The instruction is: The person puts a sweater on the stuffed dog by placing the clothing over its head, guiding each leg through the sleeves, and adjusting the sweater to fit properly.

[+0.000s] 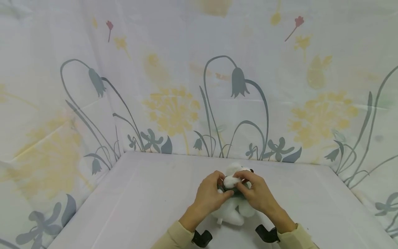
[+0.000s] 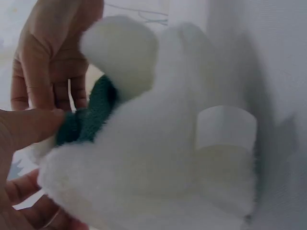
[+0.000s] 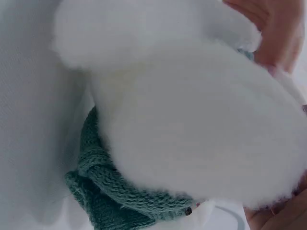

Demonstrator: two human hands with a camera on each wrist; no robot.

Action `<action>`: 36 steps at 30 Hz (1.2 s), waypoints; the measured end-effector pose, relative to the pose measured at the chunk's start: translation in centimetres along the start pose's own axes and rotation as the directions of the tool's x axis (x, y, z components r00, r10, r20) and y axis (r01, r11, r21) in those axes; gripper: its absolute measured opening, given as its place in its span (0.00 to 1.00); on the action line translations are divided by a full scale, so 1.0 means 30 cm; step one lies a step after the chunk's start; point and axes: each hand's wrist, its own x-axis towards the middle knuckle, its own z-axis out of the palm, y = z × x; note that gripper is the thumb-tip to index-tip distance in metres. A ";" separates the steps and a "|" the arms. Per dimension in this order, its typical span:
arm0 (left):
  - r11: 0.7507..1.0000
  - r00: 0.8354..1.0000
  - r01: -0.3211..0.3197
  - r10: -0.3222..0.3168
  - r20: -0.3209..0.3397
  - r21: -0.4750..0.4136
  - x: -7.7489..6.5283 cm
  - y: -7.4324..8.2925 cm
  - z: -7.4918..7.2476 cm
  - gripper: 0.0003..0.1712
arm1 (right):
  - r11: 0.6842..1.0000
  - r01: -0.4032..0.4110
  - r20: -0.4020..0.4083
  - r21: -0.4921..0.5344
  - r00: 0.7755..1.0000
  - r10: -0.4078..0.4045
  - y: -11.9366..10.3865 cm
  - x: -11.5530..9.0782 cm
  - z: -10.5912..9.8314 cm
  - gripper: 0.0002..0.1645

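**Two hands hold a fluffy white toy [image 1: 230, 212]**

A flowery cloth [image 1: 186, 45] runs behind everything, from left to right. On the left, a cream sleeve [image 1: 175, 237] leads to the left hand [image 1: 209, 193]. Its fingers bend round the toy, and its thumb presses on some green knit [image 3: 129, 191] that the toy wears. A white tag [image 2: 225, 127] sticks out low on the toy. The toy is on the white table [image 1: 140, 207], between both hands. Next, the right hand [image 1: 259, 193] has its thumb and fingers curled on the toy. I can't tell which bit they pinch.
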 end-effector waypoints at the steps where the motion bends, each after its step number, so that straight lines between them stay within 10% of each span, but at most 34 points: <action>1: 1.000 0.999 -0.030 0.029 -0.021 -0.010 0.003 0.000 -0.003 0.18 | 1.000 0.012 0.000 0.006 1.000 -0.012 0.001 0.000 0.005 0.14; 6: 0.992 0.990 -0.129 0.130 -0.062 0.005 0.012 -0.007 -0.013 0.16 | 0.998 0.033 0.024 0.048 0.999 -0.035 0.007 -0.001 0.026 0.14; 19: 1.000 0.996 -0.021 0.023 -0.084 0.022 0.019 -0.043 -0.026 0.14 | 0.996 0.001 0.057 -0.084 0.998 0.004 0.014 -0.013 0.013 0.14; 24: 1.000 0.992 -0.003 0.004 -0.124 0.008 0.020 -0.053 -0.029 0.12 | 0.969 -0.145 0.056 -0.200 0.986 0.159 0.001 -0.017 0.011 0.16; 30: 1.000 0.992 0.017 -0.017 -0.125 0.004 0.022 -0.061 -0.026 0.11 | 0.904 -0.342 0.148 -0.257 0.910 0.386 -0.025 -0.019 0.014 0.33; 36: 0.999 0.992 0.032 -0.036 -0.125 -0.029 0.026 -0.062 -0.029 0.09 | 0.921 -0.349 0.140 -0.175 0.917 0.374 -0.014 -0.018 0.033 0.32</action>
